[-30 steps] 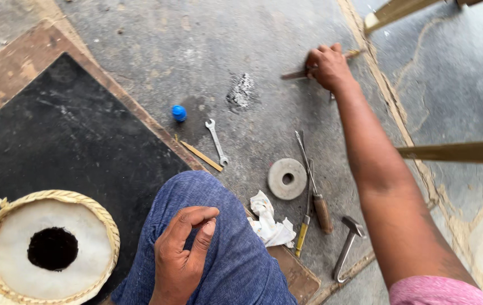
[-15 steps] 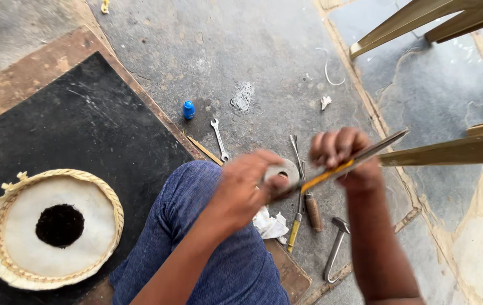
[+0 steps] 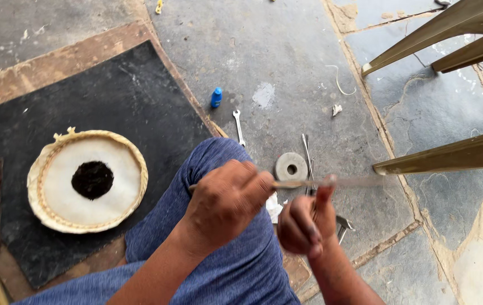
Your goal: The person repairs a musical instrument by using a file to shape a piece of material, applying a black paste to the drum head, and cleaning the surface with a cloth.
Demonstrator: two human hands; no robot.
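The left hand is closed in a fist around the near end of a long thin metal tool, which runs level from the fist out to the right, above the blue-clad knee. The right hand sits just to the right and a little nearer, its fingers curled together, with the forefinger raised so that its tip touches the tool's shaft from below; whether the rest of that hand pinches the shaft I cannot tell. The tool's far end is blurred and reaches almost to the tan chair leg at the right.

On the grey stone floor beyond the hands lies a round grey stone disc with a hole in the middle, just beside a few slim tools partly hidden by the held one. Farther off lie a small open-ended spanner and a small blue bottle. A scrap of white cloth shows between the two hands, and part of a grey metal tool peeks out to the right of the right hand.

To the left, on a black mat, rests a round drum head, pale skin with a black spot in the middle and a woven straw-coloured rim
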